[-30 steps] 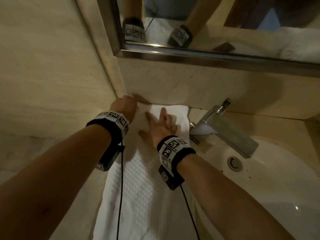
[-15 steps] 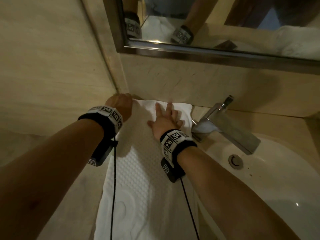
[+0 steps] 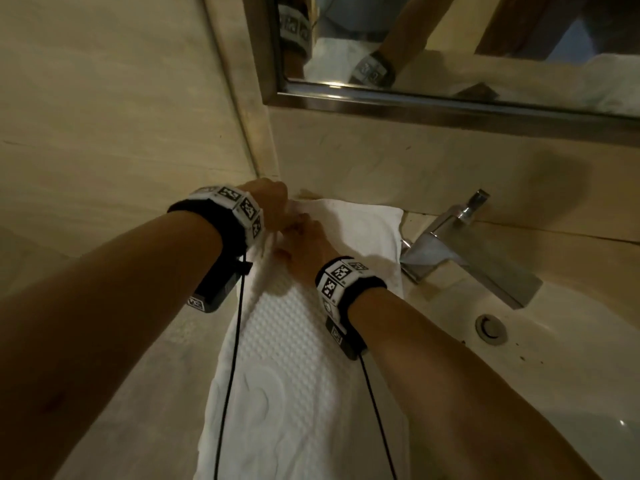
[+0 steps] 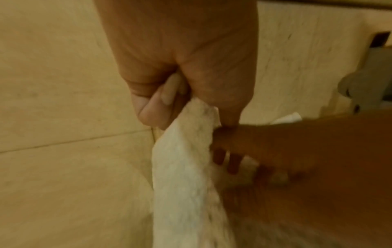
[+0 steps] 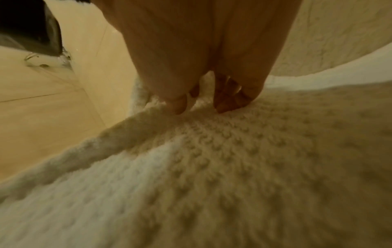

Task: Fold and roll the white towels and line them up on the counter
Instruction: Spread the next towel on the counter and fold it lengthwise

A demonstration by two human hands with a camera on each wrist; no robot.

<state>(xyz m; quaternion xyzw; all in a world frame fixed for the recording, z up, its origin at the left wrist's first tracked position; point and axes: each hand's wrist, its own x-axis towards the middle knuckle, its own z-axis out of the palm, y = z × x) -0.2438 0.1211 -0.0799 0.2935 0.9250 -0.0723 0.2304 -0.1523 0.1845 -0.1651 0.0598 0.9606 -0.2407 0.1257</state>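
Note:
A white towel [image 3: 294,358] lies lengthwise on the beige counter [image 3: 166,358], from the back wall to the front edge. My left hand [image 3: 273,206] is at its far left corner. In the left wrist view that hand [image 4: 169,107] pinches the towel's corner [image 4: 184,159] and holds it raised off the counter. My right hand [image 3: 304,244] sits just beside it on the towel's far end. In the right wrist view its thumb and fingertips [image 5: 199,105] are bent down into the knobbly cloth [image 5: 212,167], with a small ridge of towel between them.
A chrome faucet [image 3: 460,251] stands right of the towel's far end, over a white basin [image 3: 536,393] with a drain [image 3: 491,329]. A framed mirror [image 3: 450,46] hangs above the back wall. The tiled side wall [image 3: 104,133] is close on the left.
My right hand has slid left from lying flat on the towel's far end to beside the left hand, its fingers now bent. The left hand has kept the far left corner.

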